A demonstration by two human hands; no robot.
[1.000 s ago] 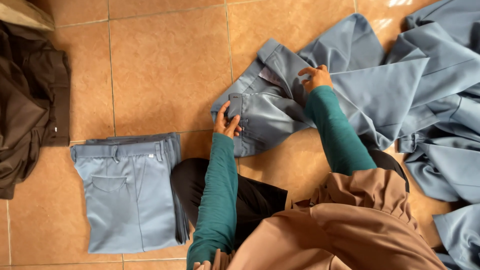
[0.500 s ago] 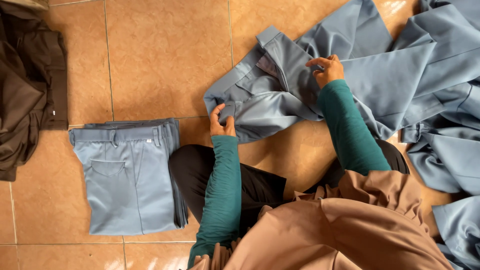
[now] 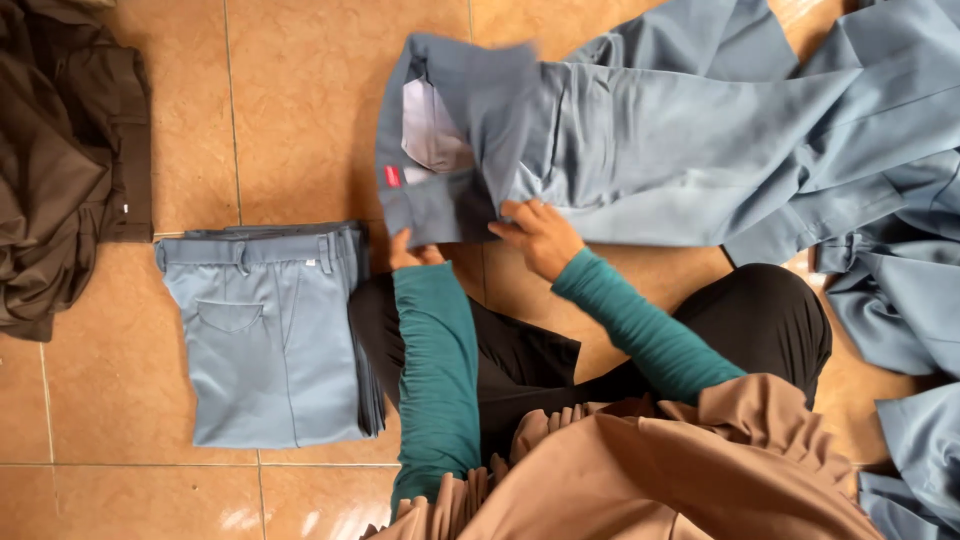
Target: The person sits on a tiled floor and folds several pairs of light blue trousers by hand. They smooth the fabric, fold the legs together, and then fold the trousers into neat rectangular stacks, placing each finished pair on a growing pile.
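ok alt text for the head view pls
Seen from above, a person's left hand and right hand grip the waistband end of grey-blue trousers spread on an orange tiled floor. A folded stack of matching trousers lies left, dark brown garments beyond.

Tan tiled floor [image 3: 300, 120] bears folded blue trousers [image 3: 265, 335] (stacked), brown cloth [image 3: 60, 170].

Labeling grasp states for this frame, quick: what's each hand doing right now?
Left hand: closed on the waistband edge of the blue-grey trousers.
Right hand: fingers on the same trousers by the waist; whether its grip is closed cannot be told.
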